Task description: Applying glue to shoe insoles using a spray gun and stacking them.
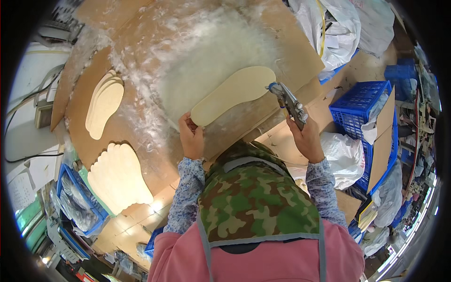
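A pale cream insole [235,94] lies slantwise over the cardboard-covered table, its wide end toward the right. My left hand [191,136] pinches its narrow end, thumb and fingers closed on the edge. In my right hand [306,140] is a metal spray gun [292,105], gripped by the handle, its nozzle close to the insole's wide end. The fingers behind the handle are partly hidden. To the left, a small stack of insoles [105,103] rests on the cardboard. Nearer me, more insoles [120,176] lie fanned out and overlapping.
White fluffy residue coats the cardboard [155,61]. Blue plastic crates [359,113] and white bags [345,155] stand on the right. Another blue crate [80,199] with plastic-wrapped contents sits at the lower left. A yellow hose [322,28] hangs at the upper right.
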### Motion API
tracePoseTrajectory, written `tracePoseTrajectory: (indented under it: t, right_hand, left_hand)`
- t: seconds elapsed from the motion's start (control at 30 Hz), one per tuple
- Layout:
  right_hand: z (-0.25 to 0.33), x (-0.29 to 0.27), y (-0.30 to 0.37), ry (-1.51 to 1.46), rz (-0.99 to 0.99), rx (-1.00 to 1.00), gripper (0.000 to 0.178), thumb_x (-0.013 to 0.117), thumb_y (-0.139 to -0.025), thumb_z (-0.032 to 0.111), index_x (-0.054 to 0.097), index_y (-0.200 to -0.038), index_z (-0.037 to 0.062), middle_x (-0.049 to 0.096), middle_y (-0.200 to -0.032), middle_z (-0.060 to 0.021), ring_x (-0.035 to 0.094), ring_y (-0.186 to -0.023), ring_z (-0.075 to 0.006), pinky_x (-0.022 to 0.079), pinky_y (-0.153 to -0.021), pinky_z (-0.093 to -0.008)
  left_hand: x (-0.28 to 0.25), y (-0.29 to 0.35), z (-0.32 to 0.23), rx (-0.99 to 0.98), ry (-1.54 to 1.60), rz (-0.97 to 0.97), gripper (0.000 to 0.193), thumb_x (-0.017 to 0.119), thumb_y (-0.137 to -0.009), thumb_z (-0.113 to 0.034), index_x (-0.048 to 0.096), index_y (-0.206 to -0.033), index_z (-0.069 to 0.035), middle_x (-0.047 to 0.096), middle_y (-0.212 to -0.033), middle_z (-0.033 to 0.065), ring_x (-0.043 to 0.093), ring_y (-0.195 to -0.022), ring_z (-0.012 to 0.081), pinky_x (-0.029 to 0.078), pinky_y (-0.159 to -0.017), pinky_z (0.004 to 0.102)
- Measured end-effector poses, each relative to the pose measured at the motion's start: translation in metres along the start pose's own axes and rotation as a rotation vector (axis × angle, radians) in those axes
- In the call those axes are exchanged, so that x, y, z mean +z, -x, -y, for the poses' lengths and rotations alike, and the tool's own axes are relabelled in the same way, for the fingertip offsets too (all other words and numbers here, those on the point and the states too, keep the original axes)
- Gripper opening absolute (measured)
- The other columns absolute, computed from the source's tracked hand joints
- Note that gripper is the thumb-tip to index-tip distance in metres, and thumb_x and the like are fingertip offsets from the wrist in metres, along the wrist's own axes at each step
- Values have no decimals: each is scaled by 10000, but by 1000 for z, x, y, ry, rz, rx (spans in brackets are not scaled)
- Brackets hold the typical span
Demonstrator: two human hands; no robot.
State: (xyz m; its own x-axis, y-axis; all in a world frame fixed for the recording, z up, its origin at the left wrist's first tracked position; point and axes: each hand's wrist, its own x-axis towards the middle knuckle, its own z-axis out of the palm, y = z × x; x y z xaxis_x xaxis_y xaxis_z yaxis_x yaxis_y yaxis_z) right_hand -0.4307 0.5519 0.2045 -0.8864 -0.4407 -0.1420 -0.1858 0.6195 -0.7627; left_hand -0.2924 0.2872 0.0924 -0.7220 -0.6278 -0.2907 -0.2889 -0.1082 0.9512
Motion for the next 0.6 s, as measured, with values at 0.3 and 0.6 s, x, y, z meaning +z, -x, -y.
tracePoseTrajectory:
  t: [0.3, 0.6]
  right_hand:
    - [4, 2, 16, -25, -15, 79, 255, 603, -881, 103, 511, -1095, -2, 611, -757, -163, 606, -645, -250, 467, -591, -330]
    - [33, 26, 29, -108, 151, 26, 266, 616, -858, 88, 528, -1099, 17, 614, -844, -182, 614, -778, -346, 480, -684, -362]
  left_hand:
    - [-2, -2, 6, 21, -22, 6, 462, 482, -814, 110, 375, -1252, 10, 511, -1010, 84, 538, -852, 136, 481, -716, 254]
    - [-3, -7, 15, 72, -4, 41, 455, 497, -823, 87, 369, -1249, -6, 516, -1007, 82, 544, -785, 117, 492, -645, 243]
